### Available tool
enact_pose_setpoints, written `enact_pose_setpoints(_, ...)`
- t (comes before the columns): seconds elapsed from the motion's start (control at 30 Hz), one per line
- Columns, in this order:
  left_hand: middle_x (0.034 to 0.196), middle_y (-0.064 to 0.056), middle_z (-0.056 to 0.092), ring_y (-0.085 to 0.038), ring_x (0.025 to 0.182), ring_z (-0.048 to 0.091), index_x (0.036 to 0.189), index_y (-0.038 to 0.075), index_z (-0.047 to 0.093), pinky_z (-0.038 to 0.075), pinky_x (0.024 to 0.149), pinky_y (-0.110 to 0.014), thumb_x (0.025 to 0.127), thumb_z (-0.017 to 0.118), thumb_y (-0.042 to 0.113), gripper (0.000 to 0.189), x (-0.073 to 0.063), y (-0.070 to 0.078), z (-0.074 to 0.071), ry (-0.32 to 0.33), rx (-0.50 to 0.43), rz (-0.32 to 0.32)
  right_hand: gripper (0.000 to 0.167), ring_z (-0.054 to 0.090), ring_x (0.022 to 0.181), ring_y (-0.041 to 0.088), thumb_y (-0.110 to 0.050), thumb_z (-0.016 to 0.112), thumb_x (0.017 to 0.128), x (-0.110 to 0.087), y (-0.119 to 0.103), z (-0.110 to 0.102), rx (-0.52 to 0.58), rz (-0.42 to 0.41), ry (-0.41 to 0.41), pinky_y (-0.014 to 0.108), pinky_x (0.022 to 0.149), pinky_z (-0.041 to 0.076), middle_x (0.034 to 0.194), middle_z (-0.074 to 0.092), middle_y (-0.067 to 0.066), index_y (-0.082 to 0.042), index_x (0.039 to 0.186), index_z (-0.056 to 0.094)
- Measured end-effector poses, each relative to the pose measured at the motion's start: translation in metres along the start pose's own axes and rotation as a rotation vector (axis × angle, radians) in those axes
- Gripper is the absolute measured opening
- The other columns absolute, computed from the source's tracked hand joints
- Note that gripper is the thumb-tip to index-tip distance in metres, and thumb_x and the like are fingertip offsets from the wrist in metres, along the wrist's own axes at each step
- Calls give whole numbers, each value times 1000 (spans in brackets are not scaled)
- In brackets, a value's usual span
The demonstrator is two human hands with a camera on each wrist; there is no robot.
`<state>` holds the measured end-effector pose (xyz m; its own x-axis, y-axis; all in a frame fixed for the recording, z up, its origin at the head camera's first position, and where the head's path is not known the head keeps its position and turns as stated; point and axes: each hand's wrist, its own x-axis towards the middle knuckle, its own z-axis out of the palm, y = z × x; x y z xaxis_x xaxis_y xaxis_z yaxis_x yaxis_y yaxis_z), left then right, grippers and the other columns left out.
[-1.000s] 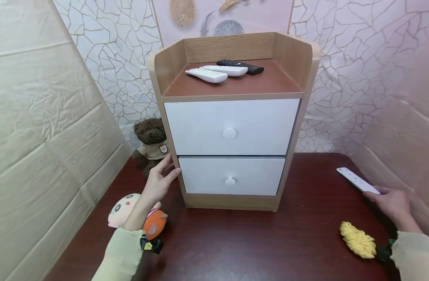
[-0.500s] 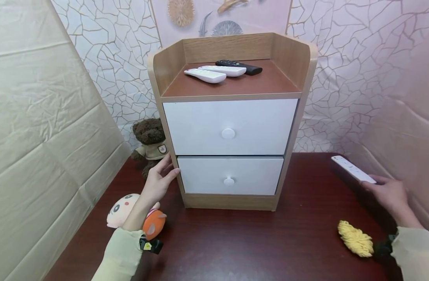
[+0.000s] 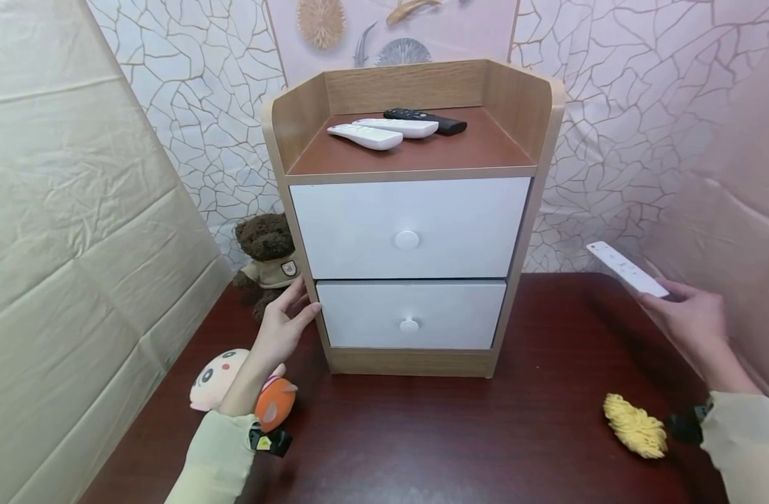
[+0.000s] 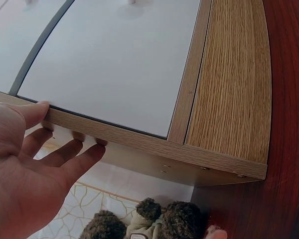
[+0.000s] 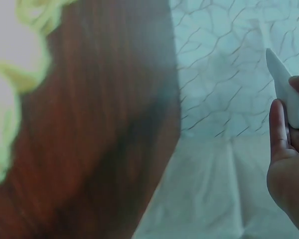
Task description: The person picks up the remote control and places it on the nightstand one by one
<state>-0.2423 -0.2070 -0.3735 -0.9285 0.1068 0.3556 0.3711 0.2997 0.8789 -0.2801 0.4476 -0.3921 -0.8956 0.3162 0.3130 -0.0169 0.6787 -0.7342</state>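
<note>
My left hand (image 3: pixel 280 329) rests on the left edge of the bedside cabinet (image 3: pixel 411 362), thumb on the front frame and extended fingers against the side panel. The left wrist view shows the thumb (image 4: pixel 36 113) beside the lower drawer. My right hand (image 3: pixel 695 318) holds a white remote control (image 3: pixel 626 267) by its near end, raised at the right with its far end pointing up and left. In the right wrist view, thumb and fingers pinch the remote (image 5: pixel 285 92) edge-on. Two white remotes (image 3: pixel 365 136) and a black remote (image 3: pixel 427 120) lie on the cabinet top.
Both drawers, with white knobs (image 3: pixel 407 240), look closed. A brown teddy bear (image 3: pixel 264 241) sits behind the left hand. A pink and orange plush toy (image 3: pixel 276 404) lies under the left forearm. A yellow yarn bundle (image 3: pixel 636 427) is by the right wrist. Fabric walls stand at both sides.
My right hand has raised the white remote from low near the table, up and slightly left. My left hand has stayed at the cabinet edge; the head view has shifted slightly.
</note>
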Motion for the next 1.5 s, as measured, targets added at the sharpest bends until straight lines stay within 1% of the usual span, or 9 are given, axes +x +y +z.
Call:
enact_pose_setpoints(0.07,164,-16,29,-36,144,40,161,1,25,45,107,-38,104,63,9,70,0,0,0,0,0,0,67,41,80,-15,-37,78,91,0,-10,-1,5,-18,24,8,65,35,74,46,-45,11,133,61)
enact_pose_setpoints(0.17,164,-16,29,-36,144,40,161,1,25,45,107,-38,103,63,9,70,0,0,0,-1,-5,1,64,42,77,-18,-34,80,89,2,-25,-2,12,-45,68,7,64,35,72,42,-52,12,131,63)
enact_pose_setpoints(0.3,164,-16,29,-36,144,40,161,0,25,45,108,-38,103,63,8,70,0,0,0,0,-5,1,65,46,71,-18,-34,83,86,3,-45,-4,31,-57,103,7,60,37,69,45,-50,11,130,65)
enact_pose_setpoints(0.53,164,-17,30,-37,144,40,161,0,25,44,109,-43,104,63,8,69,0,1,0,-2,-5,6,65,48,71,-14,-35,83,86,4,-74,-6,67,-77,124,8,59,39,70,46,-49,8,131,65)
enact_pose_setpoints(0.73,164,-17,29,-36,144,41,161,-1,25,45,108,-38,103,63,8,70,0,1,0,-3,-4,5,66,52,70,-13,-29,84,86,5,-100,-8,153,-92,122,8,55,42,72,52,-46,10,134,62)
enact_pose_setpoints(0.9,165,-18,27,-37,144,40,161,-2,25,44,108,-40,104,63,9,69,0,1,0,-2,3,-1,62,54,69,-13,-24,83,86,7,-120,-9,205,-115,137,7,54,43,73,55,-43,8,135,62)
enact_pose_setpoints(1.13,165,-16,28,-36,144,40,161,0,25,43,109,-42,104,63,10,69,1,-1,0,-4,9,4,57,57,72,-11,-20,83,85,6,-147,-9,253,-137,174,5,58,45,75,57,-39,6,133,65)
enact_pose_setpoints(1.37,165,-15,28,-35,145,40,161,0,25,43,109,-44,104,63,10,70,0,0,0,-9,0,3,55,59,71,-6,-19,85,84,7,-171,-10,306,-159,192,7,57,47,77,61,-33,2,132,68)
enact_pose_setpoints(1.5,165,-15,27,-35,145,39,161,0,25,42,110,-47,104,63,10,70,0,0,-1,-10,5,2,55,60,70,-5,-16,85,83,9,-183,-11,350,-153,184,8,56,48,78,64,-30,0,133,67)
